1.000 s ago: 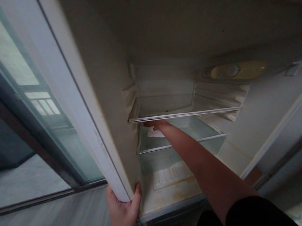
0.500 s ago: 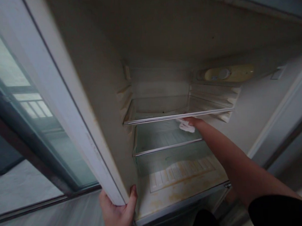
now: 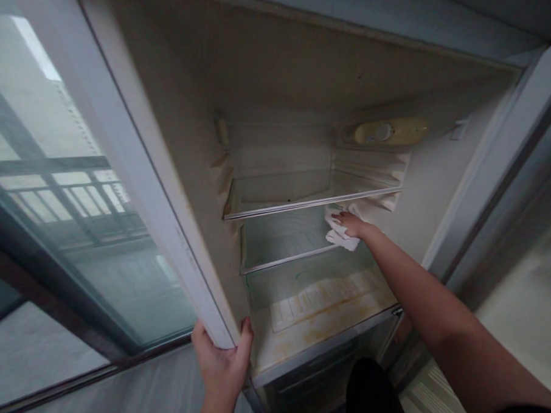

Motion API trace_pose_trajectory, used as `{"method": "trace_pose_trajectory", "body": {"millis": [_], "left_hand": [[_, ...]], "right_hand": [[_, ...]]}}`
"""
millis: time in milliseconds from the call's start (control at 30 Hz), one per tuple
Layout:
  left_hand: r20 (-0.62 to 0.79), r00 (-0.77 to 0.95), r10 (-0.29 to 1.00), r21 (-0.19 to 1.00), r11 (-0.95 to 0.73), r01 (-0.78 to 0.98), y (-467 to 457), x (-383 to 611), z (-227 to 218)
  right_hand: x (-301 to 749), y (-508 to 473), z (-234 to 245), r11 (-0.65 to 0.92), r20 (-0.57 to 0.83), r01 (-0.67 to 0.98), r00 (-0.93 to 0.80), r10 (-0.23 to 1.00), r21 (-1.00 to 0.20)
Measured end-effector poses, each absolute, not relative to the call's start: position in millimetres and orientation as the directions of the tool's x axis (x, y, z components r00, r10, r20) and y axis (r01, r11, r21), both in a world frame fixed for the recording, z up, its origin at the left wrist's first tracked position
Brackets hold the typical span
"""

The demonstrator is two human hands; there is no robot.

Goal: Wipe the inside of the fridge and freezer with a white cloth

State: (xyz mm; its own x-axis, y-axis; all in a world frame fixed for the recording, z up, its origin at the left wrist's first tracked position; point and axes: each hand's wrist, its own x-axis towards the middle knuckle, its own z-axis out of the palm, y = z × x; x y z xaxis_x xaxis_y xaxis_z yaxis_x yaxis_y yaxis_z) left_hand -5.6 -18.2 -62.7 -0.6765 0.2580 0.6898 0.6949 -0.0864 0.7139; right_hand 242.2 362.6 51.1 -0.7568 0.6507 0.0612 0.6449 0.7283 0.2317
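As I stand before the open fridge (image 3: pixel 298 96), I count, left to right: one window (image 3: pixel 51 198) with a railing behind its glass; one white door edge (image 3: pixel 166 223); two glass shelves, the upper shelf (image 3: pixel 279 203) and the lower shelf (image 3: pixel 278 261); one yellowed control dial (image 3: pixel 384 132) at the back right; one white cloth (image 3: pixel 340 234). My left hand (image 3: pixel 223 367) is closed round the bottom corner of the door edge, thumb on the inner face, fingers wrapped behind it; my right hand (image 3: pixel 356 227) reaches in at the right side, between the two shelves, fingers bent over the cloth and pressing it there; whether it bears on the side wall or the lower shelf I cannot tell. The cloth is small, crumpled, hanging in folds below my fingers; the fridge floor (image 3: pixel 317 326) beneath shows brownish-yellow staining.
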Motion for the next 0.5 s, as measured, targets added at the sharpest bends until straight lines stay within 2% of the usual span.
{"method": "trace_pose_trajectory", "body": {"millis": [100,267,500], "left_hand": [[0.696,-0.664,0.273,0.708,-0.108,0.698,-17.3,-5.9,-62.8],[0.686,-0.675,0.273,0.716,-0.086,0.693,-15.9,-4.4,-64.0],[0.721,-0.637,0.273,0.681,-0.110,0.724,-16.0,-3.7,-64.7]], "right_hand": [[263.3,319.4,44.3,0.729,0.112,0.649,-0.759,0.642,0.216],[251.2,235.6,24.9,0.588,0.389,0.808,-0.554,0.736,0.039],[148.7,152.8,13.5,0.782,0.486,0.623,-0.674,0.556,-0.030]]}}
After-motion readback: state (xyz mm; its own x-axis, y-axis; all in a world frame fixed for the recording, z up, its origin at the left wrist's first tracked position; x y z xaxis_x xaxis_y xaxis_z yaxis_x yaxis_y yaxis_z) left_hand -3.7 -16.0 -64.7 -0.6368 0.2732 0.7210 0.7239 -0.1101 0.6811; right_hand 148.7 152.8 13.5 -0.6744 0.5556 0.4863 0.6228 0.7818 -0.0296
